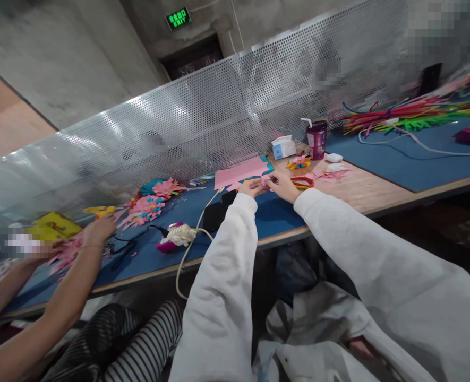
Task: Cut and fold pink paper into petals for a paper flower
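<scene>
Both my arms reach out in white sleeves over the blue mat (276, 215). My left hand (253, 187) and my right hand (283, 185) meet above it, and their fingers pinch a small pink paper piece (265, 180) between them. A pink paper sheet (240, 172) lies just behind my hands. Red-handled scissors (303, 183) rest right beside my right hand.
A co-worker's bare arms (75, 265) work on pink paper flowers (147, 207) at the left. A glue gun (177, 236) with its cord, a tissue box (283, 147), a dark cup (317, 139) and coloured sticks (410, 114) are on the table. A perforated metal screen (219, 116) backs it.
</scene>
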Tool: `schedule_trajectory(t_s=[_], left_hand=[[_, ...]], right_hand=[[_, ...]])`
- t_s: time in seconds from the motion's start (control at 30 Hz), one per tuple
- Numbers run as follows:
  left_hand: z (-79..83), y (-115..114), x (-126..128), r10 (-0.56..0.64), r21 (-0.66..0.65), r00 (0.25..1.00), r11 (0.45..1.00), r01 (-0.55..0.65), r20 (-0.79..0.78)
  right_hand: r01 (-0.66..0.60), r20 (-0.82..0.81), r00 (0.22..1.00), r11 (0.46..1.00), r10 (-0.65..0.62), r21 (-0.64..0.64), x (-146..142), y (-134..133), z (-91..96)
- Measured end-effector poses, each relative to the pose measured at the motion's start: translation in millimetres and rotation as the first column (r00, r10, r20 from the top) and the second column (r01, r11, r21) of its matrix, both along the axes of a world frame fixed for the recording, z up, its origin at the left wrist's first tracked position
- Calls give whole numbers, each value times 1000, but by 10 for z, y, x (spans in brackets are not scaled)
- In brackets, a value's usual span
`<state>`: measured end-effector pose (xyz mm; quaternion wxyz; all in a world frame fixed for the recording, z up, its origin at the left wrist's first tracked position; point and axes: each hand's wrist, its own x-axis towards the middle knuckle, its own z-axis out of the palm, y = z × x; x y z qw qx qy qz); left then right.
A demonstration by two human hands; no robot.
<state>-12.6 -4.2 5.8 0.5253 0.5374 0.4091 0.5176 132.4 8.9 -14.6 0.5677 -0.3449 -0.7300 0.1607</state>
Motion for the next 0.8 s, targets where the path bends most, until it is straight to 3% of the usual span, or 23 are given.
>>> schedule_trajectory(t_s=[0.27, 0.47, 0.8], left_hand=[[69, -34, 39, 73, -125, 997, 990, -70, 21], [100, -69, 55, 54, -138, 999, 989, -54, -8], [88, -9, 57, 182, -161, 983, 971, -178, 9]], right_hand=[[-8, -24, 1000, 1000, 7, -22, -23, -75, 40], [9, 19, 1000, 1000, -9, -19, -23, -75, 46], [6, 166, 985, 985, -36, 174, -6, -54, -2]])
